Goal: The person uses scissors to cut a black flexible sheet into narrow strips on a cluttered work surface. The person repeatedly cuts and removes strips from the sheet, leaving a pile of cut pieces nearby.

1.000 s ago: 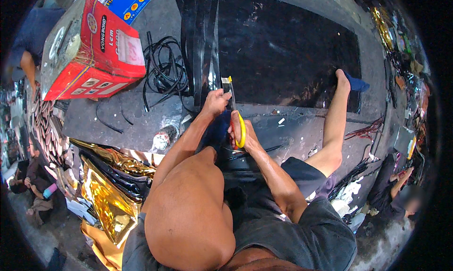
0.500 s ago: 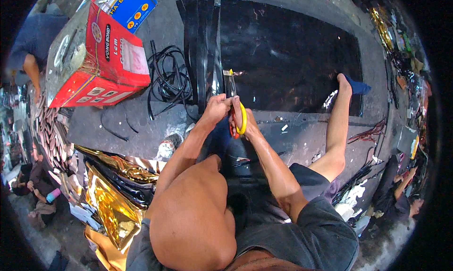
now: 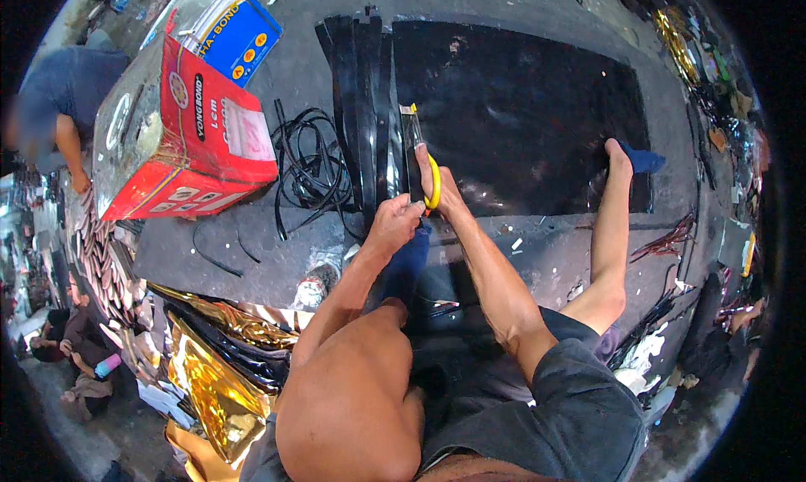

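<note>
My right hand (image 3: 445, 188) is closed round a pair of scissors with yellow handles (image 3: 435, 182). Their blades (image 3: 411, 133) point away from me along the left edge of a large black sheet (image 3: 520, 112), with a yellow piece at the tip. Just nearer, my left hand (image 3: 395, 223) is closed in a pinch beside the scissor handles and the sheet's near edge; what lies between its fingers is too small to make out. Left of the blades, several long black strips (image 3: 357, 104) lie side by side. My bare foot in a blue sock-like cover (image 3: 642, 160) rests on the sheet's right side.
A red box-like can (image 3: 222, 121) and a blue can (image 3: 243, 45) stand at the left. Coiled black cord (image 3: 311, 163) lies between the red can and the strips. Gold foil sheeting (image 3: 214, 381) is by my left knee. Another person (image 3: 67, 96) sits at the far left.
My right hand and the scissors have moved farther away along the sheet's edge. My left hand now sits a little nearer to me, apart from the blades. The whole view has shifted slightly.
</note>
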A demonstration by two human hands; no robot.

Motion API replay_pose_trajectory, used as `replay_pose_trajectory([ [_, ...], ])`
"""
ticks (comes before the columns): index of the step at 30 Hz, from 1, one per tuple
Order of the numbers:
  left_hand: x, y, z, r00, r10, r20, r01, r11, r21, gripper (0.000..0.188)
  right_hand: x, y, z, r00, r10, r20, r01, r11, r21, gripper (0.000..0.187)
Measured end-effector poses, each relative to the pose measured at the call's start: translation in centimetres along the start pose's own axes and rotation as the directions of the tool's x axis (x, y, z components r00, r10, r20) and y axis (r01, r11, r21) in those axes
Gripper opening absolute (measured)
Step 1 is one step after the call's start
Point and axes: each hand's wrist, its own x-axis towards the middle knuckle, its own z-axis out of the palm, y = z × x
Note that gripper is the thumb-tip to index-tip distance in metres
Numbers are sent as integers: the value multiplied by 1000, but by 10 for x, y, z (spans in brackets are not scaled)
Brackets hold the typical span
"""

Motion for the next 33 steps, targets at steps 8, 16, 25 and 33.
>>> replay_pose_trajectory([
  [8,-27,30,8,996,81,23,-82,996,34,21,72,-37,-13,1000,-6,-29,8,996,94,112],
  [16,-52,64,12,996,83,20,-86,976,200,18,170,-83,-31,960,-120,-251,164,973,162,106],
  [25,-75,75,7,998,56,-28,-51,986,159,18,196,-146,-51,978,-125,-167,160,964,213,99],
  [33,-96,93,15,999,22,-47,-15,987,158,17,198,-156,-57,989,-129,-66,142,958,249,96],
])
